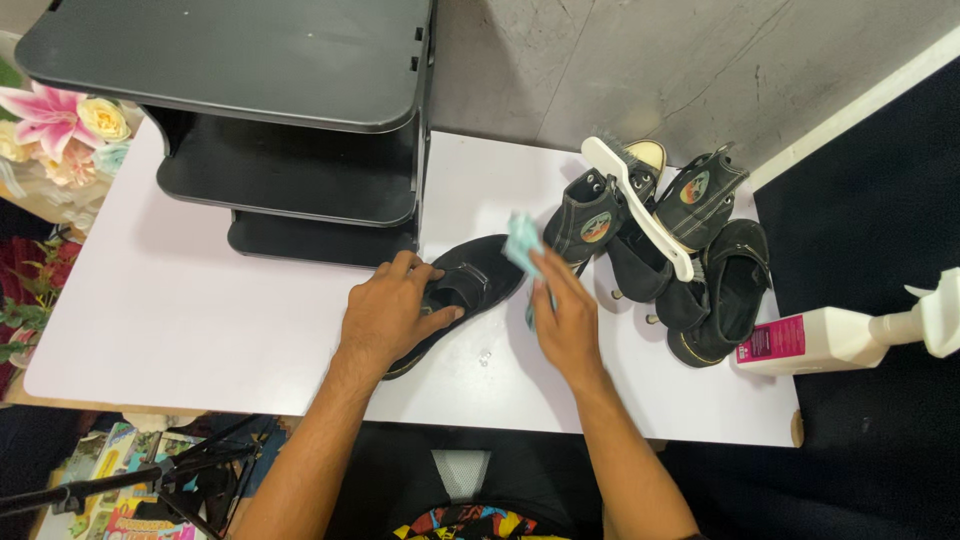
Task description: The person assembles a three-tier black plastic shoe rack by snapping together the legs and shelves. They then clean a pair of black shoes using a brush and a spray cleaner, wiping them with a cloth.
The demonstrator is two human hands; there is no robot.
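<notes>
Now | shoe [470,285] under left hand [385,315] | cloth [522,245] in right hand [565,320]

A white table [180,300] stood against a scratched grey wall [620,60], bearing a black tiered shelf [250,60]; dark floor [880,200] alongside.

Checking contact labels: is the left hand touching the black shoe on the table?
Touching. The head view shows the left hand pressed on the black shoe, fingers over its opening, with no gap between them.

Five black shoes [640,240], one brush [640,205], one bottle [830,340]
</notes>
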